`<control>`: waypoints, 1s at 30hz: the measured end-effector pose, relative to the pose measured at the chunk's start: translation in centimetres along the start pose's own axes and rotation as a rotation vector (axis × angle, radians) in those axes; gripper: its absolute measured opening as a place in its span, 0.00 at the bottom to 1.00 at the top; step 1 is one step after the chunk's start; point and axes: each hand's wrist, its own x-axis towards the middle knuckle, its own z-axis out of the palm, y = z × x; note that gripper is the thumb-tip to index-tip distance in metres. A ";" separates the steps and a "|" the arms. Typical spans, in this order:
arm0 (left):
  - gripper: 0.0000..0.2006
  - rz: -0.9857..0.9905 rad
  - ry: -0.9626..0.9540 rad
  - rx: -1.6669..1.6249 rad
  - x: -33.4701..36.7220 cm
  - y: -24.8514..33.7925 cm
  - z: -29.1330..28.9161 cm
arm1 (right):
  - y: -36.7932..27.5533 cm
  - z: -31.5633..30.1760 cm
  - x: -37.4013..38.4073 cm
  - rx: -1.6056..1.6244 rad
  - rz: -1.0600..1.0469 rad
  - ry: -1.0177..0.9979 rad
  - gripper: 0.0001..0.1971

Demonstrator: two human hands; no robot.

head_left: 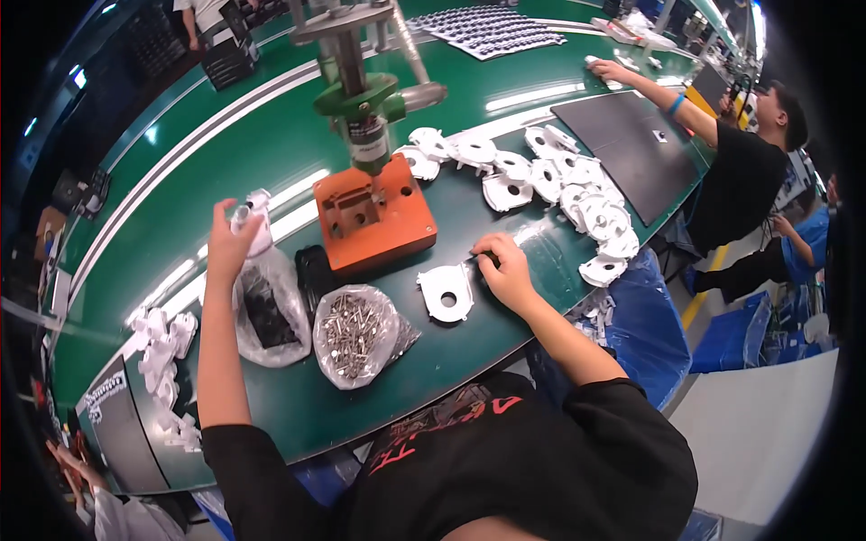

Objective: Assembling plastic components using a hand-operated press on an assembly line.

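My left hand [227, 242] is closed round a white plastic housing [260, 224], raised beyond a clear bag of black parts [263, 311]. On the green bench, a flat white plastic cover [446, 294] with a round hole lies in front of me. My right hand [505, 272] is beside its upper right corner, fingers curled in a pinch; a small dark spot shows at the fingertips, too small to name. Between my hands stands a press [365, 126] over an orange fixture block [377, 216]. A bag of metal pins or screws [354, 338] sits nearer me.
Many white covers [577, 194] lie heaped at the right, next to a black mat [631, 153]. White housings [161, 361] are piled at the left. A co-worker [740, 153] reaches over the bench at far right. Rows of parts [483, 32] lie at the back.
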 end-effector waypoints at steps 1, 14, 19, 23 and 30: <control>0.21 -0.008 0.004 0.011 0.5 -1.4 -0.3 | 0.2 0.3 -0.1 -0.089 -0.100 0.018 0.05; 0.17 0.043 0.209 -0.108 -4.2 -2.8 -2.3 | -1.7 1.0 -0.6 -0.104 0.133 -0.089 0.10; 0.16 -0.063 0.346 0.154 -13.1 -5.9 -9.4 | -4.4 2.6 -1.0 -0.344 0.187 -0.275 0.16; 0.16 -0.169 0.533 0.483 -19.6 -8.1 -14.5 | -3.5 3.3 -0.8 -0.292 0.107 -0.306 0.16; 0.30 -0.457 0.698 0.764 -28.7 -12.8 -20.6 | -3.3 2.5 0.9 0.694 0.542 -0.235 0.07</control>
